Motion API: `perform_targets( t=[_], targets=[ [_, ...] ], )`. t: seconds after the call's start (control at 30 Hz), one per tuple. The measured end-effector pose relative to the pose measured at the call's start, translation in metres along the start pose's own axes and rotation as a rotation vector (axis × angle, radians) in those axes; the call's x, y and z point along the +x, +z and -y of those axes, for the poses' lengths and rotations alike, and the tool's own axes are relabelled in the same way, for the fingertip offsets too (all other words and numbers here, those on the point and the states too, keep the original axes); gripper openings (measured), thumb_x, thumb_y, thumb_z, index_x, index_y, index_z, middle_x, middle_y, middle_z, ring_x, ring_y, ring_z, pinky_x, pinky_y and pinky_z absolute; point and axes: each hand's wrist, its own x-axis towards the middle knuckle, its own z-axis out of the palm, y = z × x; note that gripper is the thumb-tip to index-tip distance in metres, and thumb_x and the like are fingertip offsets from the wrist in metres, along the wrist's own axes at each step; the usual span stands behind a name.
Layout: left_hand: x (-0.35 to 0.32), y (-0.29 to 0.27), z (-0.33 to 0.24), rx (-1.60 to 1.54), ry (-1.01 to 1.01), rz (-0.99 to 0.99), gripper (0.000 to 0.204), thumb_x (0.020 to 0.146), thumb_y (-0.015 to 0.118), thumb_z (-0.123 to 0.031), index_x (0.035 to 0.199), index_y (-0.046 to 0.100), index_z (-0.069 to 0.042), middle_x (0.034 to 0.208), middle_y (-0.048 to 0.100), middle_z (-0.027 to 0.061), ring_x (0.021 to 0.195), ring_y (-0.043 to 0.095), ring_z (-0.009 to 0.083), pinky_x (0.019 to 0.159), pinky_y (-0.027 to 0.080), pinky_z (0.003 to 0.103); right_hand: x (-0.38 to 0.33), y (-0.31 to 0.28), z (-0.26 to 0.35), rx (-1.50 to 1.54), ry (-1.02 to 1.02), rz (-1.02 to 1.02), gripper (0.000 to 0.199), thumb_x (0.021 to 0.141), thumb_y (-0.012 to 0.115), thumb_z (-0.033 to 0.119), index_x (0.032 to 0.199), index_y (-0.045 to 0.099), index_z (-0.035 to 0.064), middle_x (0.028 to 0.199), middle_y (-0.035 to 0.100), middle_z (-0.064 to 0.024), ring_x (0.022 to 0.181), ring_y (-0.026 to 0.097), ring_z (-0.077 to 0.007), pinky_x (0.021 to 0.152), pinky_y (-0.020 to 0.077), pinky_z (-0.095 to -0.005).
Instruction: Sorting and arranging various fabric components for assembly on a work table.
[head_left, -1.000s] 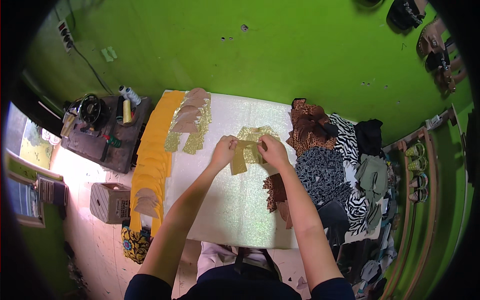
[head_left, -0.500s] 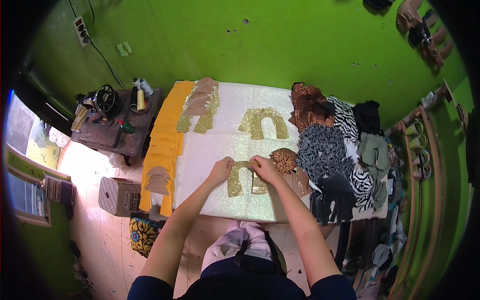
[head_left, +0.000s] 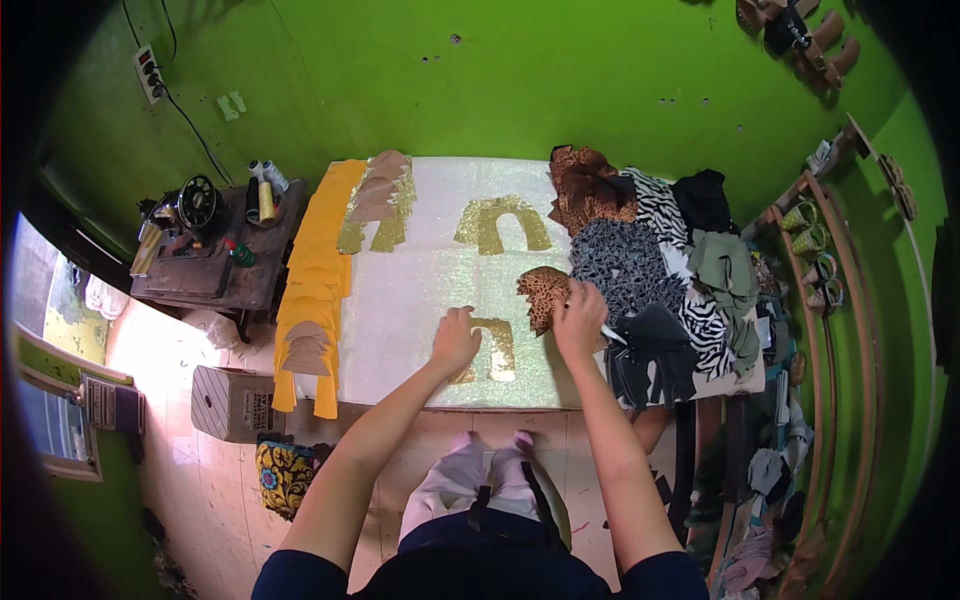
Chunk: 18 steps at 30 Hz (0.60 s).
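Observation:
A gold glittery U-shaped cutout (head_left: 497, 345) lies on the pale shiny sheet (head_left: 400, 300) near the front of the table. My left hand (head_left: 457, 340) grips it at its left corner with bent fingers, covering much of its left leg. Right of it, my right hand (head_left: 578, 315) has its fingers closed on a leopard-print fabric piece (head_left: 541, 294), which is tilted up off the table. A second group of gold U-shaped cutouts (head_left: 502, 225) lies farther back. At the back left, tan rounded pieces (head_left: 377, 190) rest on gold ones.
Yellow cut pieces (head_left: 310, 290) overlap along the table's left edge. Dark patterned pieces (head_left: 620, 265), zebra-print pieces (head_left: 705, 335) and black pieces (head_left: 650, 350) crowd the right side. A sewing machine (head_left: 200, 205) stands at left; a cardboard box (head_left: 237, 402) is on the floor.
My right hand has let go of the gold cutout, moved right and taken hold of the leopard-print piece. My left hand stays at the gold cutout. The whole view has shifted slightly.

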Motion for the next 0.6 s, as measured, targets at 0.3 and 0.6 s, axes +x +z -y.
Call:
perform_targets(
  t=[0.3, 0.6],
  targets=[
    [0.007, 0.066, -0.091, -0.439, 0.034, 0.359, 0.039, 0.079, 0.055, -0.017, 0.114, 0.048, 0.001, 0.105, 0.055, 0.0204, 0.083, 0.058, 0.0242, 0.073, 0.047, 0.031, 0.0, -0.02, -0.069, 0.302, 0.16, 0.367, 0.017, 0.075, 0.058, 0.021, 0.081, 0.064, 0.0065, 0.071, 0.061, -0.0118, 0.065, 0.06, -0.0302, 0.056, 0.0459, -0.0381],
    [-0.005, 0.081, -0.146, -0.628, -0.108, 0.288, 0.041, 0.08, 0.057, -0.019, 0.112, 0.046, 0.004, 0.084, 0.059, 0.0157, 0.074, 0.06, 0.023, 0.068, 0.047, 0.034, 0.003, -0.029, -0.091, 0.956, 0.353, 0.861, 0.02, 0.082, 0.058, 0.016, 0.09, 0.061, -0.0011, 0.073, 0.058, -0.0014, 0.065, 0.051, -0.0069, 0.058, 0.0416, -0.0213]
  ],
)
